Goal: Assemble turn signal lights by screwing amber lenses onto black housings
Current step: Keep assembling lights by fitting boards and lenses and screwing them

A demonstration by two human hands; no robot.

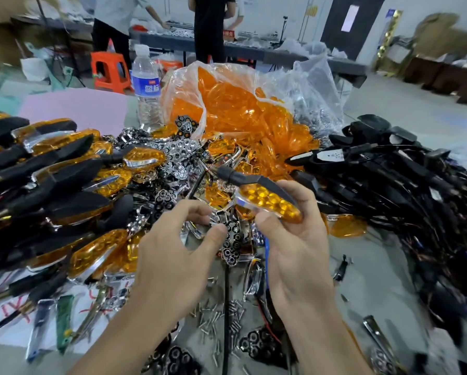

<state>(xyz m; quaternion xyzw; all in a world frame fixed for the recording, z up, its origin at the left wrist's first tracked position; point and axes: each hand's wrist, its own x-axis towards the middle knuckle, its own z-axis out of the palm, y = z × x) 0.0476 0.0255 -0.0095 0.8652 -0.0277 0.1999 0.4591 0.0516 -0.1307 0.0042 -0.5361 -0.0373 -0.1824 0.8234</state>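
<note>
Turn signal light, honeycomb amber plastic lens seated in pointed black housing [270, 203]: held above the middle of the desk [383, 282], pinched by thumb and fingers of the right hand [294, 239]. Left hand [178, 244]: half curled over chrome reflector pieces [229, 239]; grip cannot be told. Step, as judged: lens seated, fastening due. Next move likely calls for one of the loose silver screws [221, 320] by the desk's near edge.

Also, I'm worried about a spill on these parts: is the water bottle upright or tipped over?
Upright. The water bottle stands behind the parts pile, white cap on top.
</note>
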